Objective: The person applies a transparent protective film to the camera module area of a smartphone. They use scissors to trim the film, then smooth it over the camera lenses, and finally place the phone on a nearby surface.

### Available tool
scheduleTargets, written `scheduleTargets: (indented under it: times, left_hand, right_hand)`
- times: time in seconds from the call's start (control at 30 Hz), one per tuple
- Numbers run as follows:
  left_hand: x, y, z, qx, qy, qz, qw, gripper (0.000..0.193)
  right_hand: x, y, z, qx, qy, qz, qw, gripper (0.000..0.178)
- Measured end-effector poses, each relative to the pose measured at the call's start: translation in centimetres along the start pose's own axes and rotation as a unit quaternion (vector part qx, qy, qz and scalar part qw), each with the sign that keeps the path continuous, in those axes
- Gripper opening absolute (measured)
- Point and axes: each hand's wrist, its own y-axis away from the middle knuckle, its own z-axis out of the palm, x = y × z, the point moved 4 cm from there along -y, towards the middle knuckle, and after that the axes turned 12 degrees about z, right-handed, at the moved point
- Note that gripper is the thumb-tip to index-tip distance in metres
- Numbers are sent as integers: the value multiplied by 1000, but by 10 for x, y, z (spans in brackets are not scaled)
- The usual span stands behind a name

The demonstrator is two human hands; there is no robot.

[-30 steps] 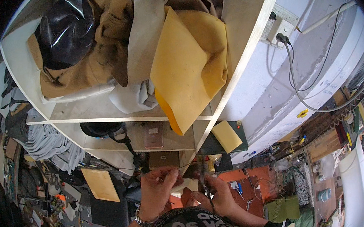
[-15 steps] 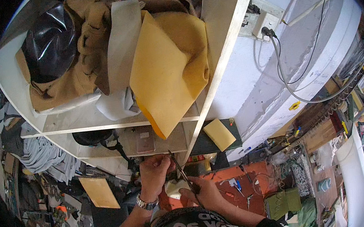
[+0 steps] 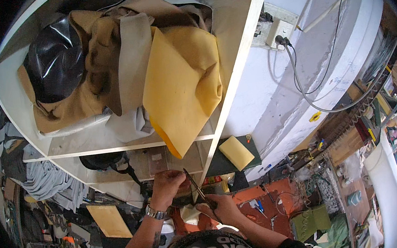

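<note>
My right hand point(image 3: 220, 208) is wrapped round the handles of a pair of scissors point(image 3: 195, 185), whose long narrow blades point up and away to the left. My left hand point(image 3: 167, 186), with a metal-banded watch point(image 3: 156, 212) on its wrist, is closed in a pinch beside the blade tips. What it pinches, if anything, is too small to make out. Beyond both hands, a yellow leather-like sheet point(image 3: 178, 87) hangs over the shelf edge, its lower corner just above the scissors. A pale scrap point(image 3: 189, 214) shows below, between my wrists.
The wooden shelf point(image 3: 176, 140) in front holds brown, grey and glossy black rolled material point(image 3: 56, 59). On its right, a yellow block-like piece point(image 3: 237, 153) lies on a dark surface. An orange-red surface point(image 3: 276, 214) with small tools is lower right. A cable hangs from a wall socket point(image 3: 281, 34).
The view has shifted a little, so the shelf sits lower in the picture. My left hand's fingertips have drawn slightly toward the blade tips. The scissors stay in my right hand.
</note>
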Motion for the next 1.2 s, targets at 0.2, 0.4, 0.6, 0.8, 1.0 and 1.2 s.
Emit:
scheduleTargets:
  times: [0.2, 0.4, 0.6, 0.8, 1.0, 1.2]
  left_hand:
    - [-32, -21, 7, 40, 60, -49, 996, 17]
    - [-70, -41, 8, 57, 22, -43, 997, 10]
    - [-51, -24, -15, 26, -283, 177, 942, 18]
    - [-77, 56, -30, 13, 89, -48, 995, 21]
    - [-103, 100, -35, -70, -71, -128, 987, 15]
    - [-95, 111, -7, -260, -483, 43, 835, 17]
  right_hand:
    - [17, -21, 12, 43, 35, -69, 996, 46]
    - [35, -36, 21, 22, 20, 41, 999, 43]
    - [12, -69, 20, 204, 3, -46, 978, 60]
    - [-9, -150, 54, 254, 147, 33, 955, 35]
    - [-43, -155, 68, 229, 185, 23, 955, 28]
    - [-33, -64, 47, 371, 228, -341, 833, 29]
